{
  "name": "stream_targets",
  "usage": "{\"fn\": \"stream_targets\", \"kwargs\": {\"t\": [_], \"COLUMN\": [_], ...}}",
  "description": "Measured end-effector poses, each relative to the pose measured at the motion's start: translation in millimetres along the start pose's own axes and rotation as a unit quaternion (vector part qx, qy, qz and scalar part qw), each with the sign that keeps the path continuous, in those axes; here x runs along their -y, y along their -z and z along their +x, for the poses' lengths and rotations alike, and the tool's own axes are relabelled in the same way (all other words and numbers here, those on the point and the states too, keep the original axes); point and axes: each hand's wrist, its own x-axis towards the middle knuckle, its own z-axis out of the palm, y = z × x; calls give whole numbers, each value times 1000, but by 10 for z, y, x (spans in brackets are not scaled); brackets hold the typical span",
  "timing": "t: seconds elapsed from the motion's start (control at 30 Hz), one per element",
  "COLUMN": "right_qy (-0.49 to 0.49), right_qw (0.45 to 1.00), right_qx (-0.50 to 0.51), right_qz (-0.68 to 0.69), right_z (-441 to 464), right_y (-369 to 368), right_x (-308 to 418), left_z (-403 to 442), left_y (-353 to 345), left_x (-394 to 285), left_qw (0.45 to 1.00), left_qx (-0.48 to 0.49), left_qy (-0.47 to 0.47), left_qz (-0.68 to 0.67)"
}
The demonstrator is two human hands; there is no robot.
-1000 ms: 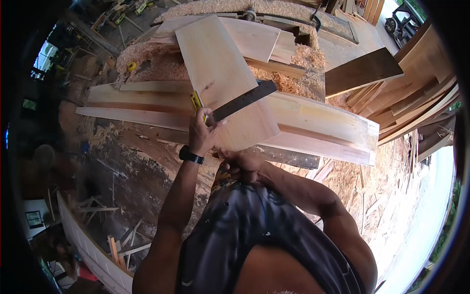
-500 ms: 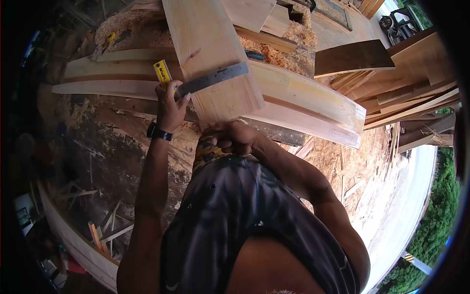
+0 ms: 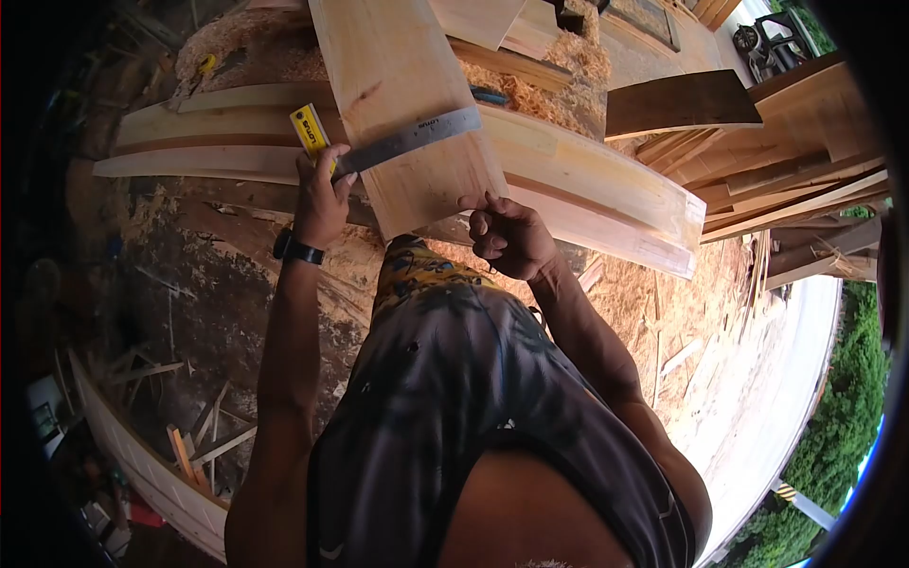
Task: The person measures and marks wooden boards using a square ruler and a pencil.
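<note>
My left hand (image 3: 322, 204), with a dark watch on its wrist, grips the try square (image 3: 311, 131) by its yellow handle. The square's metal blade (image 3: 412, 140) lies across a pale wide board (image 3: 393, 80), near its lower end. That board rests over long curved planks and its near end reaches my body. At the board's lower right corner is my right hand (image 3: 511, 237), its fingers curled, thumb and forefinger near the edge. Whether anything small is between those fingers is too unclear to tell.
Long curved planks (image 3: 606, 180) run crosswise under the board. Wood shavings (image 3: 578, 90) and a blue tool (image 3: 490, 96) lie beyond them. A dark board (image 3: 682, 104) and stacked curved timber (image 3: 805, 151) stand at the right. A yellow tape measure (image 3: 206, 64) sits at the upper left.
My right hand has moved from the front of my body up and right to the board's lower corner. The view has shifted, and the square remains across the board in my left hand.
</note>
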Motion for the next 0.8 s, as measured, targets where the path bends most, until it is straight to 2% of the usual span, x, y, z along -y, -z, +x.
{"fn": "stream_targets", "kwargs": {"t": [0.23,0.43,0.63,0.8], "right_qy": [-7,-6,21,8], "right_qw": [998,999,998,999], "right_qx": [-52,-40,-51,-44], "right_qz": [19,4,12,9], "right_z": [-136,-162,-246,-255], "right_y": [162,292,272,354], "right_x": [-227,-163,-175,-161], "left_z": [-4,14,-14,-8], "left_y": [-69,-69,-106,-111], "left_x": [-11,-8,64,29], "left_qw": [1000,1000,995,999], "left_qx": [-14,-1,28,-4], "left_qy": [1,15,87,23], "left_qz": [20,27,27,23]}}
